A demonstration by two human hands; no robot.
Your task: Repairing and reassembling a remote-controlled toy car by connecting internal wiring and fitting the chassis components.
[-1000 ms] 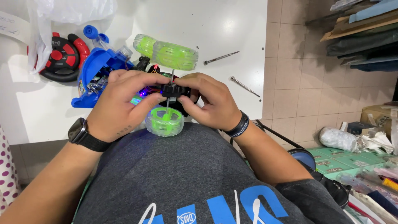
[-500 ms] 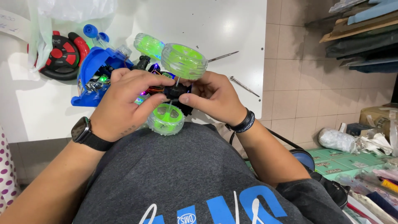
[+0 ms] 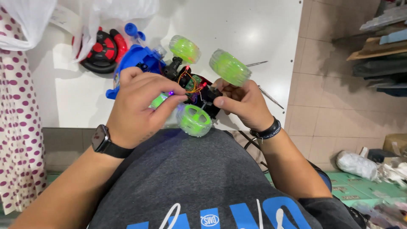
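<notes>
We grip the opened black toy car chassis with translucent green plastic wheels in both hands, left hand and right hand closed around it, above the white table's near edge.

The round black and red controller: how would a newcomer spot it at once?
Start at the white table and go to its far left part. The controller lies beside the blue shell, partly under a white plastic bag. It alone is a black disc with red pads.

Toy car chassis under hands
</notes>
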